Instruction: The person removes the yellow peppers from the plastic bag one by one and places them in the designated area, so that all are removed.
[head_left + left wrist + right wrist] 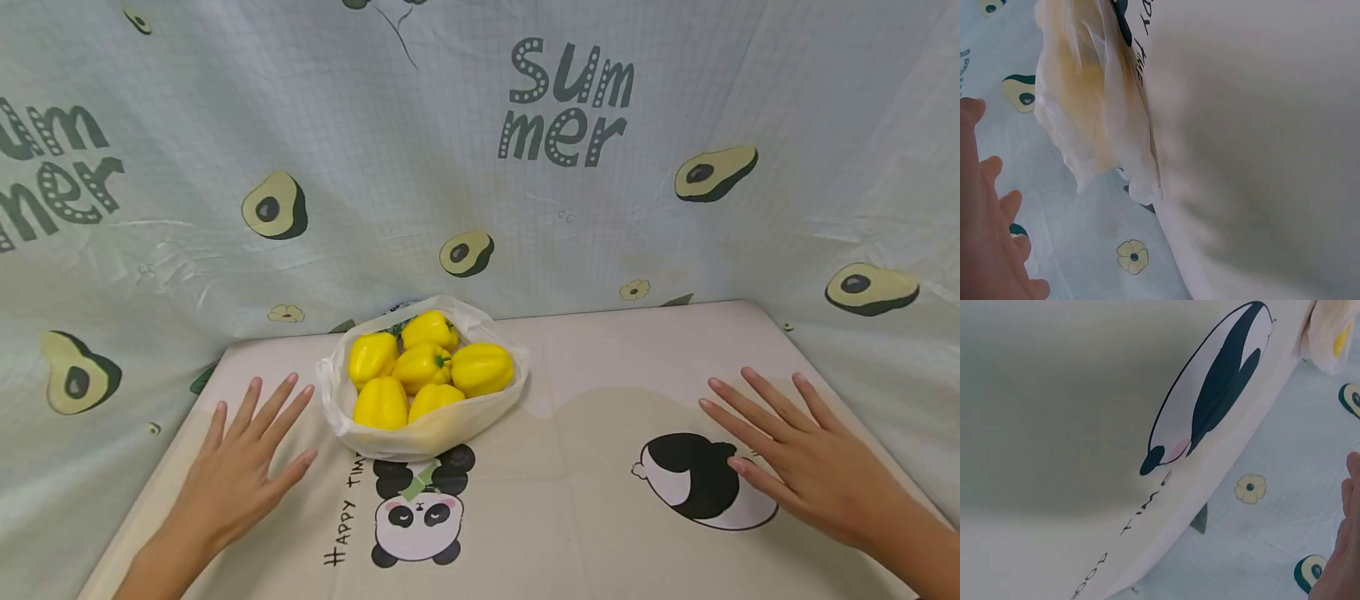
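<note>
Several yellow bell peppers (424, 367) lie in an open white plastic bag (450, 429) on the left half of the table. My left hand (238, 475) is spread flat in the air just left of the bag, apart from it and holding nothing. On the far right my right hand (810, 454) is spread the same way, well away from the bag. In the left wrist view the bag (1091, 94) hides the peppers, which show only as a yellow tint. The right wrist view catches just an edge of the right hand (1341, 550).
A pale cloth with panda prints (418, 527) covers the table (570, 500). Behind and at both sides hangs a light curtain (375, 167) with avocado and lettering prints. The table's back edge meets this curtain just behind the bag.
</note>
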Demonstrator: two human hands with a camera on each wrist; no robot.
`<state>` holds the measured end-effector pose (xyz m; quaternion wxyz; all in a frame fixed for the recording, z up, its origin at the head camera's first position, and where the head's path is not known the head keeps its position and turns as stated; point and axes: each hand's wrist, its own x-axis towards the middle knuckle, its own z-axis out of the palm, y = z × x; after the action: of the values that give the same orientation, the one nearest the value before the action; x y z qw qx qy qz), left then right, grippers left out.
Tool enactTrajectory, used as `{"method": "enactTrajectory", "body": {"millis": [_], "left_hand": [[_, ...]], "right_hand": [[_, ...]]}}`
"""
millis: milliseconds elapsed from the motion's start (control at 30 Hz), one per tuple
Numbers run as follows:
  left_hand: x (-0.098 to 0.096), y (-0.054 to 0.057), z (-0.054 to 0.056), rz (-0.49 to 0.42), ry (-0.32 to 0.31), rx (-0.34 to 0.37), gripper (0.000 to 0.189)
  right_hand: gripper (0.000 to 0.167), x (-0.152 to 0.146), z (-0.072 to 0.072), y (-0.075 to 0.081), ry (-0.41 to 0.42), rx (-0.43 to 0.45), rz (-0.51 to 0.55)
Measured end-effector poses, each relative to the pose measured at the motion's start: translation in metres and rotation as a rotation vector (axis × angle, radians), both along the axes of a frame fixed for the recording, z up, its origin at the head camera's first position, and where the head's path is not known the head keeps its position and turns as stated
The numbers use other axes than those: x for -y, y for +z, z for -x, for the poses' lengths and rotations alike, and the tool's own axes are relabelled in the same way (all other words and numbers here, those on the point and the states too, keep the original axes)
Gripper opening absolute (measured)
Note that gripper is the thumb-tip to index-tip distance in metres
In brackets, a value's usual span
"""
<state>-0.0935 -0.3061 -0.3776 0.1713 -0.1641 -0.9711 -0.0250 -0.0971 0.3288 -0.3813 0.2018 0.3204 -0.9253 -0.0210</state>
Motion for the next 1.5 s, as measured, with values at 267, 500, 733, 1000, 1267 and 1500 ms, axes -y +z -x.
{"method": "enactTrajectory", "body": {"millis": [267, 500, 733, 1000, 1267, 1500], "left_hand": [[-0.009, 0.001, 0.004, -0.191, -0.007, 0.073, 0.079], [-0.019, 0.004, 0.01, -0.344, 0.008, 0.142, 0.079], [-0.02, 0.002, 0.019, -0.502, -0.025, 0.209, 0.082], [-0.017, 0.002, 0.03, -0.625, -0.034, 0.254, 0.097], [-0.014, -0.004, 0.041, -0.697, -0.056, 0.293, 0.096], [-0.013, -0.009, 0.047, -0.691, -0.084, 0.317, 0.086]], "right_hand": [[0.069, 0.012, 0.003, -0.003, 0.017, 0.034, 0.047], [0.071, 0.023, 0.01, -0.005, 0.028, 0.036, 0.058], [0.072, 0.038, 0.018, -0.008, 0.051, 0.046, 0.054], [0.061, 0.06, 0.031, -0.008, 0.099, 0.059, 0.062], [0.064, 0.086, 0.043, -0.011, 0.133, 0.095, 0.099], [0.06, 0.104, 0.053, -0.012, 0.147, 0.146, 0.128]]}}
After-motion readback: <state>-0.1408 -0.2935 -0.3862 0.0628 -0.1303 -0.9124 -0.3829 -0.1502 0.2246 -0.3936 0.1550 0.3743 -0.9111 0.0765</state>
